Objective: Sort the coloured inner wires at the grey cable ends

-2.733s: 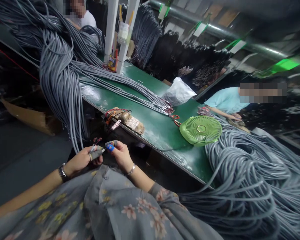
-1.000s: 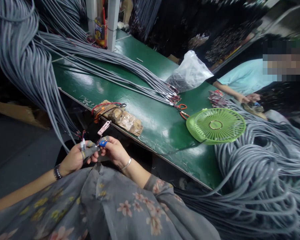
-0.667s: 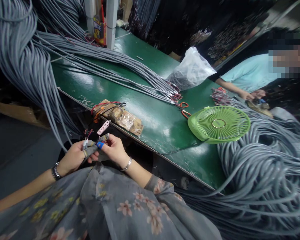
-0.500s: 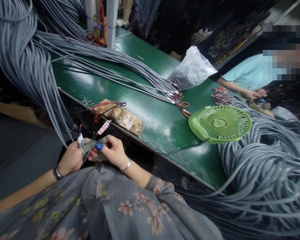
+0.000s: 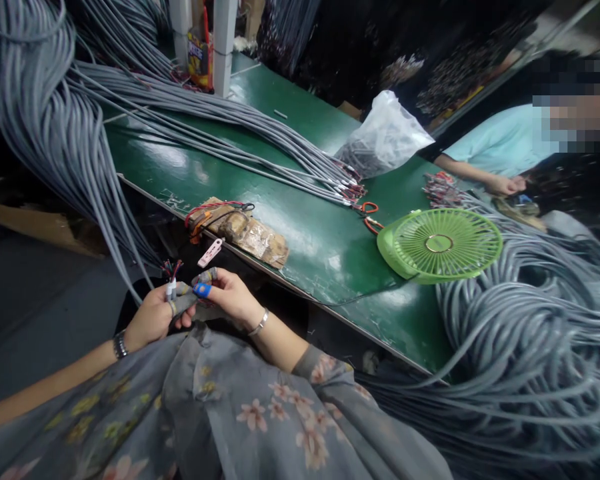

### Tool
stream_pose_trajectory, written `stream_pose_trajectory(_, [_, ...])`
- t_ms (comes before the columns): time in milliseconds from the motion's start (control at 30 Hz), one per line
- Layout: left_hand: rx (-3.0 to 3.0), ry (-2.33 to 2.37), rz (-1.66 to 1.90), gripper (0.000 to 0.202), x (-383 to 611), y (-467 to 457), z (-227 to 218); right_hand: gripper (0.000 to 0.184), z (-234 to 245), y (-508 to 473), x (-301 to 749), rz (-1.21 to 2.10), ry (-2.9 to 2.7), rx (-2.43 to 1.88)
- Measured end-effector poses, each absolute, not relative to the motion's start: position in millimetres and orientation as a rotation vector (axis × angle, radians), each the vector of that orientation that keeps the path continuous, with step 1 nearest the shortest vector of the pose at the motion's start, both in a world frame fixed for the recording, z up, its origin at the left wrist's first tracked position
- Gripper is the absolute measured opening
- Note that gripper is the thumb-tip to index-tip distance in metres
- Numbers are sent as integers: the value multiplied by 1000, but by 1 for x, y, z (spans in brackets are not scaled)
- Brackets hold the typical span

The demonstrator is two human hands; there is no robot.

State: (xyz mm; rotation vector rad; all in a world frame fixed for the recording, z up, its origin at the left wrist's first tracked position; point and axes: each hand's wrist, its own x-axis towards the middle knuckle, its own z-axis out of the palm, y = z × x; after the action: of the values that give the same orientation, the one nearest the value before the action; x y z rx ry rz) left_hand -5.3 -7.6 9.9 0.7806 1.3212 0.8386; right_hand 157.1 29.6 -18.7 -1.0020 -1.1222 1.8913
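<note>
My left hand [image 5: 155, 312] is closed around grey cables [image 5: 171, 291], whose white-banded ends and thin coloured wires stick up above the fingers. Close against it, my right hand [image 5: 233, 300] pinches with thumb and forefinger; what lies between them is too small to make out. Grey coverings wrap fingertips of both hands, and a blue band [image 5: 202, 290] sits on the right thumb. Just beyond the hands, a pink clip [image 5: 211, 253] hangs at the table edge beside a worn wooden block [image 5: 254, 239] with red and black wires on it.
On the green table [image 5: 305, 247] lie a grey cable bundle [image 5: 260, 133], orange-handled scissors [image 5: 370, 213], a green fan [image 5: 440, 245] and a clear plastic bag [image 5: 387, 133]. More cables [image 5: 520, 333] heap at right; others [image 5: 55, 120] hang at left. A co-worker [image 5: 500, 143] sits across.
The wire ends in my left hand have tipped right, and more coloured wires now show above it. My right hand has shifted slightly right. The co-worker's hands have moved a little.
</note>
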Motion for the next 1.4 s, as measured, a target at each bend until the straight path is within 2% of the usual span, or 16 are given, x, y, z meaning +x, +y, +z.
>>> stream_pose_trajectory(200, [865,1266,644,30,-10,-3,8,46,-16,24,152,1758,-1212,-1052])
stream_pose_trajectory(433, [695,1304,904,32,-3,-4,18,44,-22,21,144,1856,-774,-1107])
stream_pose_trajectory(600, [663,1292,935,36,-4,-6,18,31,-19,32,158,1803,-400,-1110])
stream_pose_trajectory(733, [661,1282,946,39,-7,-5,18,21,-19,35,170,1889,-362,-1077])
stream_pose_trajectory(1033, [719,1280,950,33,-6,-4,20,50,-16,33,164,2001,-758,-1036])
stream_pose_trajectory(1400, [755,1367,971,39,-5,-8,15,48,-14,25,146,1863,-836,-1154])
